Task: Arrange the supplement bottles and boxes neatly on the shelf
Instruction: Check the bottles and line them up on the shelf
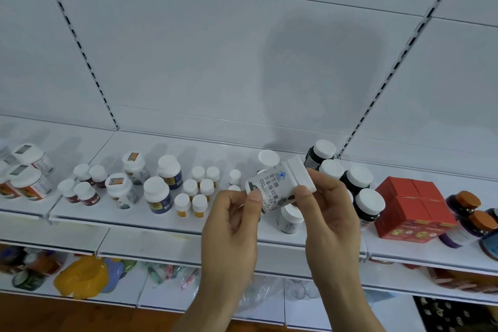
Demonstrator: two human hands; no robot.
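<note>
White shelving (167, 221) fills the frame, its back panel bare above rows of upright supplement bottles. At lower centre, a person's left hand (231, 213) and right hand (326, 205) both grip one white-capped bottle (272, 191) above the shelf's front edge, tipped on its side, long axis running lower left to upper right, cap toward the upper right. Red boxes (412, 207) sit at right.

Both hands hold one white bottle (272, 191) on its side above the shelf (167, 219): left hand (231, 218) pinches its base, right hand (327, 205) its cap (label faces up). Red box (412, 207) sits right.
</note>
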